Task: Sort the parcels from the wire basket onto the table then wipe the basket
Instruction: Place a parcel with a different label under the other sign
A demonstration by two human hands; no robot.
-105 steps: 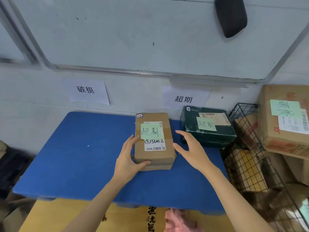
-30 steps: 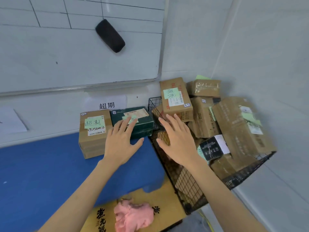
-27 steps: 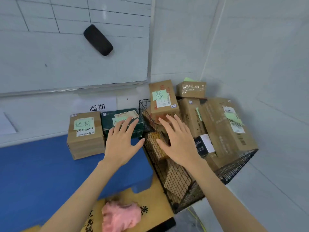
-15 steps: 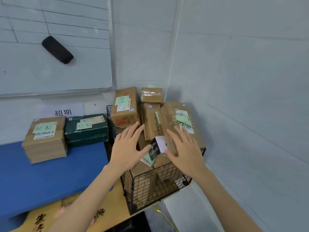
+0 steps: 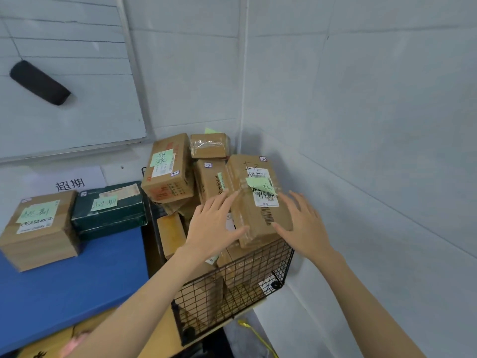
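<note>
Our left hand and right hand flank the top brown cardboard parcel with the green note and white barcode label, fingers spread and straight, nothing clasped yet; whether the palms touch its sides we cannot tell. We come at it from both sides because it lies tilted on the heap of parcels in the black wire basket. Just beside the basket, the blue table carries a brown taped box and a dark green box under the white paper sign, likely their sorting spot
</note>
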